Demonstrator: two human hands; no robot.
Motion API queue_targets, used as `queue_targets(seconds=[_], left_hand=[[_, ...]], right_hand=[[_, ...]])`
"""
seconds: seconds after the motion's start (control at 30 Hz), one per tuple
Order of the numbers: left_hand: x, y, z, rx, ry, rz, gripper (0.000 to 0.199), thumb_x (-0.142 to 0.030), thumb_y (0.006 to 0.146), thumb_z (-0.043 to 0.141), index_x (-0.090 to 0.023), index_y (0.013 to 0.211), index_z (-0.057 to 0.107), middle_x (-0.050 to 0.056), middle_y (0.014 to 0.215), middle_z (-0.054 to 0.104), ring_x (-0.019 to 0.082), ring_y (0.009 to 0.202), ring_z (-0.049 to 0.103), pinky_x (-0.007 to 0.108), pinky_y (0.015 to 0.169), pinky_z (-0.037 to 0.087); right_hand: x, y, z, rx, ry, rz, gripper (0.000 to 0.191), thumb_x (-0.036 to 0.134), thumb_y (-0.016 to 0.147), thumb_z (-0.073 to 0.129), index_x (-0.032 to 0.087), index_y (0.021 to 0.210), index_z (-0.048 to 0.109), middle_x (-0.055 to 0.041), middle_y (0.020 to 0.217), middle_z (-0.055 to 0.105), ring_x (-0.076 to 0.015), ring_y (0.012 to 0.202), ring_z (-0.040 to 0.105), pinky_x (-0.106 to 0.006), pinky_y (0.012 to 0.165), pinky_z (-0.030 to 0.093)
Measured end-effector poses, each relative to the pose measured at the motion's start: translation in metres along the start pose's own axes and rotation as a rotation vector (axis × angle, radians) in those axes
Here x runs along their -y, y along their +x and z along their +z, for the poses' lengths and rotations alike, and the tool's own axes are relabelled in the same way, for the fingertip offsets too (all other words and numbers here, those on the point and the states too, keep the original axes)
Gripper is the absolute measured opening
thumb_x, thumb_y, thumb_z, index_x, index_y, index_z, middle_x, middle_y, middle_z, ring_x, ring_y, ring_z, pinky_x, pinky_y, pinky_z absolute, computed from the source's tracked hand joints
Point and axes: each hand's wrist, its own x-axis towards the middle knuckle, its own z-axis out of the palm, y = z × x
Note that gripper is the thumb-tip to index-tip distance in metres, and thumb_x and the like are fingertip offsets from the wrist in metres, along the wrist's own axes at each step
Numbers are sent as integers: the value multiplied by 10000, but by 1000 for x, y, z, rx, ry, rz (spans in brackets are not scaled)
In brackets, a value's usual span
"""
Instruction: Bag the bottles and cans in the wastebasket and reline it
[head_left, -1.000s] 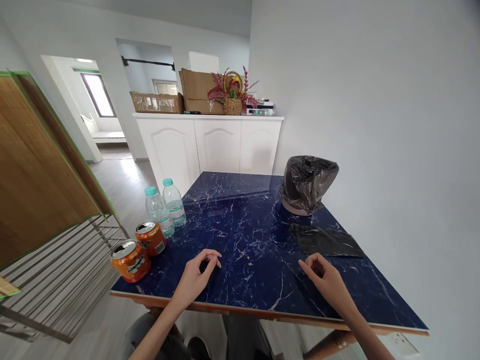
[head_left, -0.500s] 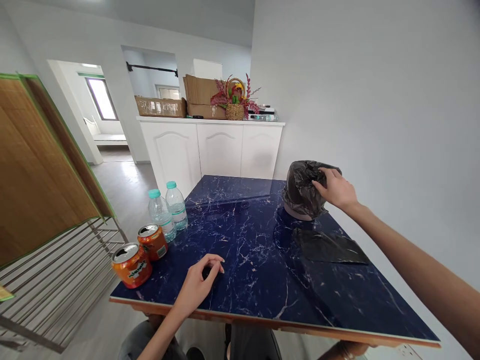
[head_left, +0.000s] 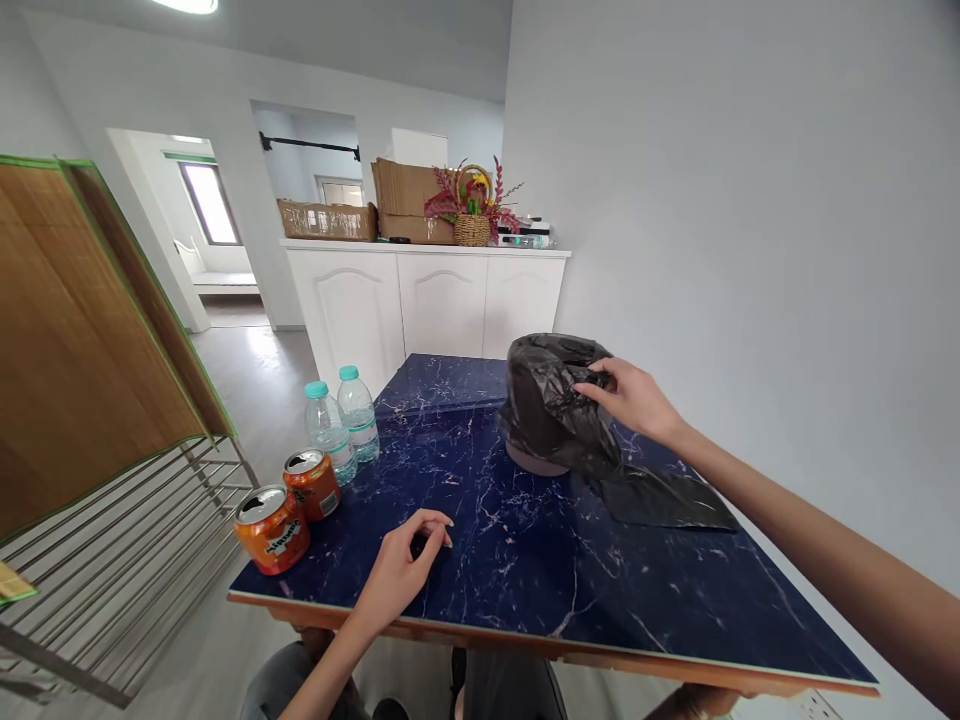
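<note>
My right hand (head_left: 634, 395) pinches the rim of a black plastic bag (head_left: 559, 385) that covers a small round bin. Only the bin's greyish base (head_left: 534, 460) shows beneath the plastic. A flat black plastic bag (head_left: 667, 497) lies on the table to the right, touching the covered bin's lower side. My left hand (head_left: 409, 555) rests near the table's front edge, fingers curled with thumb against fingertips and nothing visible in them. Left of it stand two opened orange drink cans (head_left: 274, 535) and, behind them, two clear bottles (head_left: 360, 420) with teal caps.
The dark blue marble-patterned table (head_left: 487, 510) has a wooden edge and meets a white wall at right. A metal rack (head_left: 135, 540) stands at the left. Beyond the table, a white cabinet (head_left: 442, 300) carries cardboard boxes (head_left: 409, 200) and a flower basket (head_left: 471, 228).
My right hand has drawn the bag-covered bin leftward and a little nearer across the table. My left hand has stayed in place.
</note>
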Motion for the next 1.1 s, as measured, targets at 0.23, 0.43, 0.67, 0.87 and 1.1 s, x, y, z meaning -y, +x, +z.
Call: queue_targets(seconds=[0.23,0.43,0.67,0.87,1.1], left_hand=[[-7,-4,0,4,1,-10,298,-471,1057,525,-230,1103,694,43,898,777,216,869,715,303,833,515],[-9,-3,0,-8,7,6,283,-447,1050,528,-224,1092,697,37,884,776,210,854,720,296,811,507],[-7,-4,1,-2,23,6,283,-455,1043,535,-226,1088,696,42,893,783,220,874,725,312,846,508],[-5,-4,1,-7,23,20,269,-439,1052,527,-228,1094,688,38,886,779,215,862,721,326,870,507],[-11,-12,1,0,54,46,255,-401,1073,494,-230,1088,683,39,901,772,205,856,722,311,811,529]], right_hand=[[66,-61,-21,49,228,-172,344,573,1027,613,249,1124,672,-79,1055,697,-242,842,631,-342,683,501],[78,-100,-23,-174,423,-150,466,492,948,764,287,1307,550,-102,1310,544,-222,956,636,-399,873,563],[64,-158,15,-127,543,-136,129,322,1053,636,252,959,581,-25,926,606,-189,853,609,-318,790,503],[57,-193,57,148,565,-60,186,399,1083,567,243,1058,666,-67,1026,704,-220,944,673,-323,856,514],[26,-229,79,-194,621,352,381,622,999,601,250,922,633,-36,882,652,-221,817,623,-303,740,493]])
